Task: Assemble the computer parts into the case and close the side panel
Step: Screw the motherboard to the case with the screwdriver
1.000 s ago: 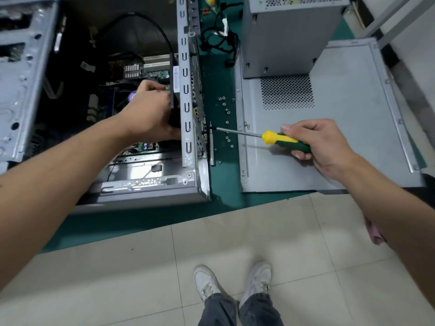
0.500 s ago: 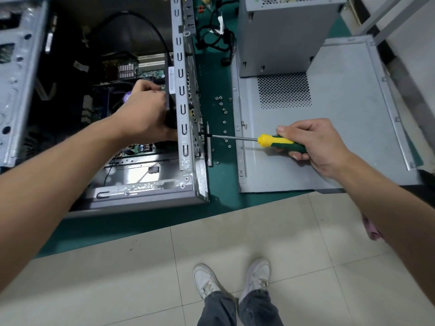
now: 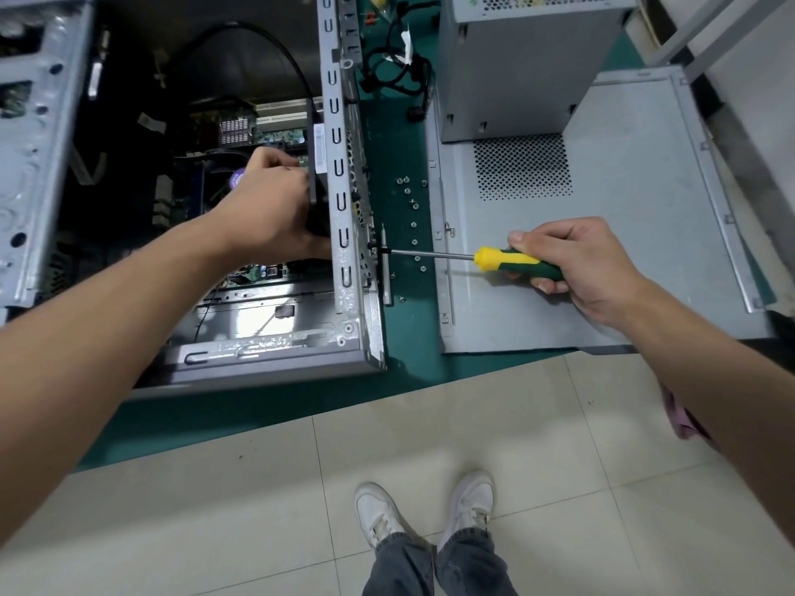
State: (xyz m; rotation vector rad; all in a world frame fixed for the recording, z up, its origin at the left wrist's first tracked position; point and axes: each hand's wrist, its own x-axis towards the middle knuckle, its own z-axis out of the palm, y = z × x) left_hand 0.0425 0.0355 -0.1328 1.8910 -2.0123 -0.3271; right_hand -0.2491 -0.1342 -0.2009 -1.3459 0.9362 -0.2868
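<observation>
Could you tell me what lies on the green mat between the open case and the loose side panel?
In the head view, small loose screws lie there, with the screwdriver shaft crossing above them.

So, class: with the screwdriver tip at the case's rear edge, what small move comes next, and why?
Probably turn the green-and-yellow-handled screwdriver to drive the screw: the right hand grips it, its tip meets the grey metal case's rear edge, and the left hand holds the black part inside.

Bare grey metal case (image 3: 348, 234), dull; perforated matt side panel (image 3: 623, 234); glossy plastic screwdriver (image 3: 512, 261) handle, bright steel shaft; green bench (image 3: 400, 380) mat.
</observation>
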